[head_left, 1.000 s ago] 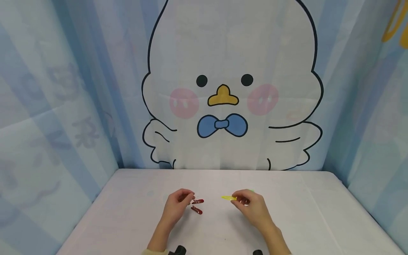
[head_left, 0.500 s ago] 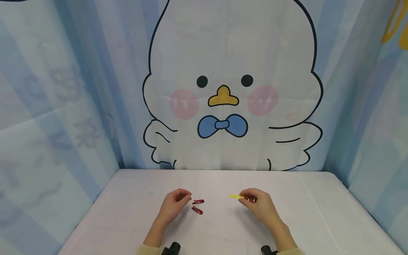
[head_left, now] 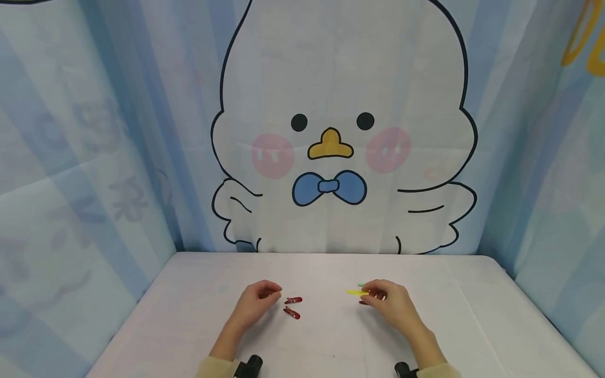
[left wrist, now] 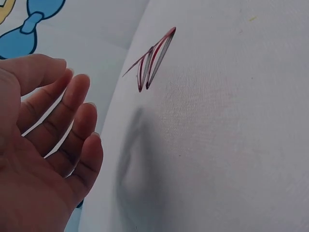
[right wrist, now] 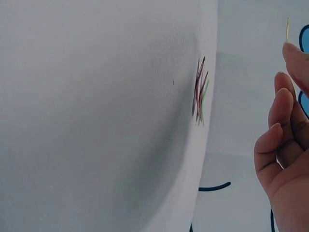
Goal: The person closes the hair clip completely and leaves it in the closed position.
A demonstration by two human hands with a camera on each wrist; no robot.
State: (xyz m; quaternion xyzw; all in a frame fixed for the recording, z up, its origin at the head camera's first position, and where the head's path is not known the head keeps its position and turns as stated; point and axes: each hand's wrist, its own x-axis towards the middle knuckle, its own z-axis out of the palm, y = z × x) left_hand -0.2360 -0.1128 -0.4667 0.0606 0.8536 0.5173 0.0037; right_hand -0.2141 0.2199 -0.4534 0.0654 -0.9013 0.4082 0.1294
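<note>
My right hand pinches a yellow snap hair clip between thumb and forefinger, its thin end pointing left. In the right wrist view the clip shows edge-on above the fingertips. Under that hand lie a green hair clip and dark red ones, partly hidden by it; a bunch of clips shows in the right wrist view. My left hand holds nothing, its fingers loosely bent. Just right of it, two dark red snap clips lie on the table, bent open in the left wrist view.
A white-covered table spans the front. Behind it hangs a curtain printed with a cartoon bird, and blue curtains close off both sides. Black wrist cameras sit at both sleeves.
My right hand has moved to the right with the yellow clip, and the green and red clips by it now show. My left hand has drifted slightly left, away from the two red clips.
</note>
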